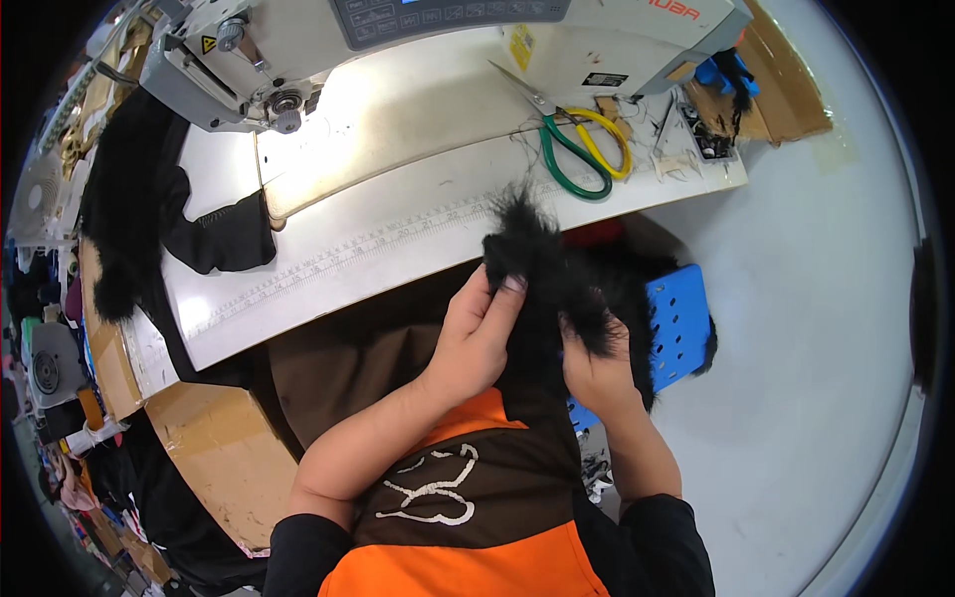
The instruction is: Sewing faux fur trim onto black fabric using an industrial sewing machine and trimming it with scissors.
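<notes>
Both my hands hold a piece of black furry fabric (542, 264) over my lap, just off the front edge of the sewing table (328, 254). My left hand (476, 333) pinches it, thumb on top. My right hand (599, 368) grips its lower right part, and fur hides some of those fingers. More black fur lies behind and below, over a blue perforated plastic basket or stool (681, 323). Beyond my hands, scissors (582, 149) with one green and one yellow handle lie on the table.
A sewing machine (438, 70) spans the far side of the table. Black fabric and fur (134, 189) hang over the table's left end. A small tray of bits (711, 134) and a cardboard box (786, 80) are at far right. Another cardboard box (224, 458) stands at lower left.
</notes>
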Motion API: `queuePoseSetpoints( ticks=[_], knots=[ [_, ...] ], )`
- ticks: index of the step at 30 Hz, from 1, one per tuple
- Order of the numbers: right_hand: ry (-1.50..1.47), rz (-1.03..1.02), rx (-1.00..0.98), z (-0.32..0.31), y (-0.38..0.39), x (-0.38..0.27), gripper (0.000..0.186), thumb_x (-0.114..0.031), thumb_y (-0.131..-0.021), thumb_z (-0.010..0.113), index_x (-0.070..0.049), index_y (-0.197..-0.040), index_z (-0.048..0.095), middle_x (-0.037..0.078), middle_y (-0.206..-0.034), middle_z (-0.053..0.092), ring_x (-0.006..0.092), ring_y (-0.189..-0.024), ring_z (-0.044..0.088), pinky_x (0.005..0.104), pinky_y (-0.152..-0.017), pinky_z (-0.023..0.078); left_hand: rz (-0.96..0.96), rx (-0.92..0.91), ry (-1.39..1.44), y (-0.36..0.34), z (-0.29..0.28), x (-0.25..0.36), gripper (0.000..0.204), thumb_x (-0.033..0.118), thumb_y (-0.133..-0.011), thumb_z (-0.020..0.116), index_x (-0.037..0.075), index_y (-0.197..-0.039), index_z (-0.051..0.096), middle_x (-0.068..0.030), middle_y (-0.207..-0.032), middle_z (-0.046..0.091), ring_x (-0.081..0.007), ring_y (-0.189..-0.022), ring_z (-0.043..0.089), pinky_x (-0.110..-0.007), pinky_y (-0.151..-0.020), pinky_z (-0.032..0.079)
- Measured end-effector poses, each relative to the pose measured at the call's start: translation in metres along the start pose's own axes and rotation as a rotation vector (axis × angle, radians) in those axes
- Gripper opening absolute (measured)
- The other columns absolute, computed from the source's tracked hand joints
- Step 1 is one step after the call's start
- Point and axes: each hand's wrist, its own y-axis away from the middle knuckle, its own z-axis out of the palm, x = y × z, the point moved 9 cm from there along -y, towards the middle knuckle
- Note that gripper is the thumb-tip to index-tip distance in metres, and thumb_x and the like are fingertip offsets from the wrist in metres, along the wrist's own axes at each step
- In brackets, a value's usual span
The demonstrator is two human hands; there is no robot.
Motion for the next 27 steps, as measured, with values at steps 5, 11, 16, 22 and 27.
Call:
queuePoseSetpoints(
  ticks=[5,11,16,22,27],
  knots=[
    [0.18,0.013,-0.132,0.004,0.005,0.008,0.03,0.009,-0.099,0.059,0.008,-0.128,0.065,0.017,-0.124,0.074,0.0208,-0.116,0.07,0.0324,-0.101,0.053,-0.128,0.021,0.28,-0.01,0.003,0.007,0.033,0.019,-0.116,0.046,0.001,-0.142,0.056,-0.0052,-0.129,0.068,-0.0126,-0.116,0.063,-0.029,-0.105,0.049],
    [0.342,-0.011,-0.269,0.017,0.005,-0.001,0.034,0.008,-0.096,0.063,0.005,-0.131,0.063,0.016,-0.117,0.072,0.0237,-0.107,0.07,0.0332,-0.097,0.054,-0.177,0.064,0.305,-0.016,-0.006,0.004,0.03,0.013,-0.113,0.045,0.001,-0.14,0.051,-0.0097,-0.106,0.06,-0.0232,-0.093,0.06,-0.036,-0.088,0.053],
    [0.058,0.078,-0.314,0.025,0.009,0.008,0.037,0.003,-0.098,0.065,0.005,-0.134,0.059,0.01,-0.12,0.068,0.0181,-0.108,0.066,0.0317,-0.096,0.052,-0.15,-0.041,0.53,-0.016,-0.003,0.009,0.024,0.027,-0.117,0.047,0.006,-0.125,0.058,-0.007,-0.109,0.069,-0.0142,-0.092,0.065,-0.03,-0.083,0.056],
    [-0.057,-0.013,-0.402,0.039,0.015,-0.015,0.034,-0.013,-0.101,0.074,0.004,-0.128,0.063,0.009,-0.113,0.071,0.0135,-0.099,0.068,0.0291,-0.088,0.054,-0.129,0.33,0.133,-0.017,-0.015,0.018,0.03,0.036,-0.116,0.05,0.009,-0.124,0.06,-0.0023,-0.093,0.065,-0.0106,-0.07,0.055,-0.028,-0.066,0.051],
    [-0.041,0.171,-0.216,0.038,0.009,-0.002,0.026,-0.015,-0.105,0.07,0.003,-0.122,0.065,0.0,-0.084,0.067,0.0057,-0.078,0.059,0.0232,-0.073,0.051,-0.152,0.371,0.021,-0.016,-0.018,0.022,0.029,0.037,-0.116,0.049,0.012,-0.122,0.062,-0.001,-0.098,0.07,-0.0101,-0.081,0.068,-0.029,-0.077,0.061]
  ],
)
